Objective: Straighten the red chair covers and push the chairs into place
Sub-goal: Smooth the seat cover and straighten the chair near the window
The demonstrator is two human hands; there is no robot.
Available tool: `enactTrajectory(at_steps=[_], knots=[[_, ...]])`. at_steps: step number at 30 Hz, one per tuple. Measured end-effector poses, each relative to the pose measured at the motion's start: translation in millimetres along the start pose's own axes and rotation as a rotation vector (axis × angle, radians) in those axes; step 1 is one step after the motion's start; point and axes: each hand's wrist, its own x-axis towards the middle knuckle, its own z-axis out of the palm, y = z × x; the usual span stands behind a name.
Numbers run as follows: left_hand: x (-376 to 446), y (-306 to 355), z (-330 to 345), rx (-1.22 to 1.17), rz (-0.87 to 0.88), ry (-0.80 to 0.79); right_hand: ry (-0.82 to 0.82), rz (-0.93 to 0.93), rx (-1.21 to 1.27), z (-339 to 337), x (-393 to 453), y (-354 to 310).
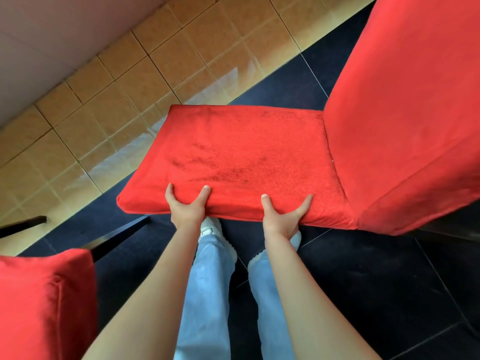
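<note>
Dark floor tiles [376, 268] carry two red-covered chairs [246, 154]; two hands [235, 214] grip one.

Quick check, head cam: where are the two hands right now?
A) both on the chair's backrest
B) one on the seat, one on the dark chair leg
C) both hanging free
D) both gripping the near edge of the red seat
D: the left hand and the right hand both clasp the near edge of the red seat, thumbs on top and other fingers wrapped over the edge.
</note>
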Motion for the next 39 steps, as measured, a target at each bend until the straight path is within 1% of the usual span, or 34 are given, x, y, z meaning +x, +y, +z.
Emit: enactTrajectory(at_steps=[4,8,12,15,21,28,32,35,39], knots=[[-6,11,-4,-0.028,0.028,-0.098,-0.1,-0.035,-0.047,-9,-2,-11],[-5,20,-7,0.008,0.106,-0.144,-0.156,-0.069,-0.167,-22,-2,-21],[-5,39,-6,0.035,0.129,-0.163,-0.156,-0.098,-0.232,-26,-4,-42],[-6,57,0,0.018,0.145,-0.169,-0.138,-0.094,-0.234,-21,-7,-61],[-4,86,1,0.038,0.085,-0.247,-0.096,-0.044,-0.272,-14,-14,-94],[-7,122,14,0.078,-0.019,-0.218,-0.069,-0.023,-0.327,-5,-11,-127],[-17,148,21,0.047,-0.003,-0.137,-0.067,-0.026,-0.302,0,-10,-151],[-21,158,25,0.092,-0.021,-0.136,-0.073,-0.01,-0.308,1,-6,-164],[-23,173,31,0.102,0.009,-0.088,-0.077,-0.01,-0.324,6,-2,-181]])
